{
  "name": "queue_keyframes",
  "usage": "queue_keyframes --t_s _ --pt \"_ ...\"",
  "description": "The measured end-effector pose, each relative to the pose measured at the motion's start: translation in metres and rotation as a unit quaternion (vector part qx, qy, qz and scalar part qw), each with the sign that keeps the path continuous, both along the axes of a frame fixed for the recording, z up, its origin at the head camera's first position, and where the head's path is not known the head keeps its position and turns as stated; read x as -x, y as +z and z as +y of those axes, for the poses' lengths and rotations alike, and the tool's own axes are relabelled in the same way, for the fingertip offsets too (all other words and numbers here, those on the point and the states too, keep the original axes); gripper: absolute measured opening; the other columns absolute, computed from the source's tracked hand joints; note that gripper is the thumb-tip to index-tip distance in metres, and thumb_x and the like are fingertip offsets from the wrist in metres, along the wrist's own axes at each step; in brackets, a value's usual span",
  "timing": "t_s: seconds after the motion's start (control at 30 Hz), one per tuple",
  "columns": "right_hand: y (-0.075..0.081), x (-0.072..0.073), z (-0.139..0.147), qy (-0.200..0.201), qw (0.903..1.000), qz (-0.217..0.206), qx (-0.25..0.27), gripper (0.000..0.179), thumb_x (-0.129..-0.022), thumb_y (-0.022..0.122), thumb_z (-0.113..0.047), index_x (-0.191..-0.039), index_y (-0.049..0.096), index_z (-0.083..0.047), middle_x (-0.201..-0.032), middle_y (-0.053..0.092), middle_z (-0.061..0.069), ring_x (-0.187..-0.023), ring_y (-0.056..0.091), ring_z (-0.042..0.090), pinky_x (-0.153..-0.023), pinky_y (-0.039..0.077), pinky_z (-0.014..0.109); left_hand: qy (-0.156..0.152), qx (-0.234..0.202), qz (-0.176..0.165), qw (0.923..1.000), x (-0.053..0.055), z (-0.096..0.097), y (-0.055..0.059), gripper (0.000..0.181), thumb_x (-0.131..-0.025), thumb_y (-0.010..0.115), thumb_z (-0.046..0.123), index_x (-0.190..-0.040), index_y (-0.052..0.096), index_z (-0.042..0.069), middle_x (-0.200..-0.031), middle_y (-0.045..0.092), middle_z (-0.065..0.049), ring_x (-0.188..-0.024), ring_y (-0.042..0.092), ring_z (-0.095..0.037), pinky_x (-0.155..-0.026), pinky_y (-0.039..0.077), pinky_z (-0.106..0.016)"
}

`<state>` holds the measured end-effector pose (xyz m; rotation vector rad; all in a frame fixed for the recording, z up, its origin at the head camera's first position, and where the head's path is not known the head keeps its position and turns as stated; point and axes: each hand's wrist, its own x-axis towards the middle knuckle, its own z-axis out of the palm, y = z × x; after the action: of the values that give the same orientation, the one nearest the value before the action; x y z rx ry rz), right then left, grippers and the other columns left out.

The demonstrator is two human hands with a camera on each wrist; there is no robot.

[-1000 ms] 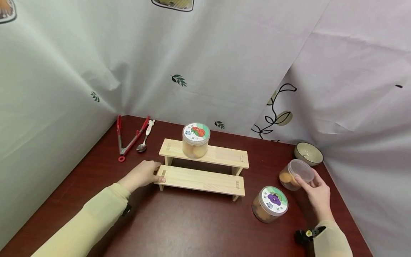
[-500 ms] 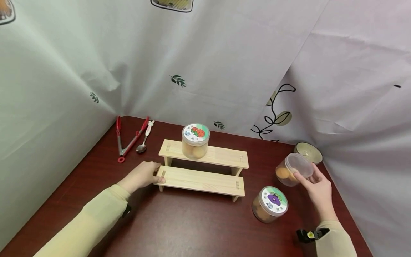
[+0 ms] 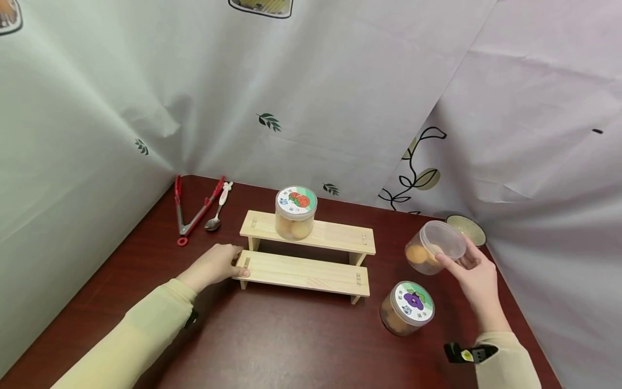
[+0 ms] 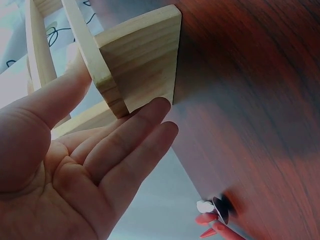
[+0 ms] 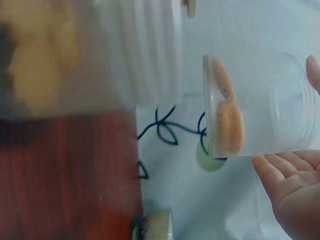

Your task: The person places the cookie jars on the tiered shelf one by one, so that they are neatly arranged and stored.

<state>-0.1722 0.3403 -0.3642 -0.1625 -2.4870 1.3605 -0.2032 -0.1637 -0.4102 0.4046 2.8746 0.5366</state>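
At its left end, my left hand (image 3: pixel 221 266) grips the lower step of a pale two-step wooden shelf (image 3: pixel 301 273), thumb on top. In the left wrist view the fingers (image 4: pixel 137 142) reach along the shelf's end leg (image 4: pixel 142 60). My right hand (image 3: pixel 478 278) holds a clear lidless plastic jar (image 3: pixel 427 248) by its rim, thumb on the near side. A few round orange-brown cookies (image 5: pixel 231 127) lie at the jar's bottom, which is off the table in the right wrist view. A lidded jar with a tomato label (image 3: pixel 295 213) stands on the upper step.
A lidded jar with a purple label (image 3: pixel 407 308) stands on the table in front of the held jar. A bowl (image 3: pixel 466 229) sits at the back right, partly hidden. Red-handled tongs (image 3: pixel 191 221) and a spoon (image 3: pixel 218 208) lie at the back left. Cloth walls (image 3: pixel 340 97) border the table.
My right hand has raised the open jar and carried it left and away from me, so it now overlaps the bowl less tightly. My left hand and the shelf stay put.
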Motion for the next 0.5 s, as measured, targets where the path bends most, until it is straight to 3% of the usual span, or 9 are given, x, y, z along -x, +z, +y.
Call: queue_keyframes --t_s 0.3,0.5 --pt "0.012 -0.001 -0.02 0.022 0.9995 0.018 -0.016 0.074 -0.083 0.074 -0.02 -0.146 0.037 -0.009 -0.136 0.047 0.025 -0.101 0.054 -0.011 -0.077 0.042 0.006 -0.001 -0.001 0.003 1.0 0.0 0.0 0.001 0.048 -0.077 0.078 0.031 -0.106 0.063 -0.004 -0.085 0.065 -0.009 -0.076 0.057 -0.02 -0.069 0.046 -0.038" --pt "0.017 0.001 -0.033 0.041 0.9985 0.032 -0.013 0.068 -0.082 0.075 -0.018 -0.142 0.044 -0.011 -0.131 0.055 0.012 -0.103 0.055 -0.009 -0.079 0.043 0.008 0.0 0.001 0.002 1.0 -0.001 0.0 0.001 0.045 -0.077 0.078 0.032 -0.102 0.064 -0.002 -0.079 0.062 -0.005 -0.072 0.053 -0.018 -0.066 0.044 -0.035"
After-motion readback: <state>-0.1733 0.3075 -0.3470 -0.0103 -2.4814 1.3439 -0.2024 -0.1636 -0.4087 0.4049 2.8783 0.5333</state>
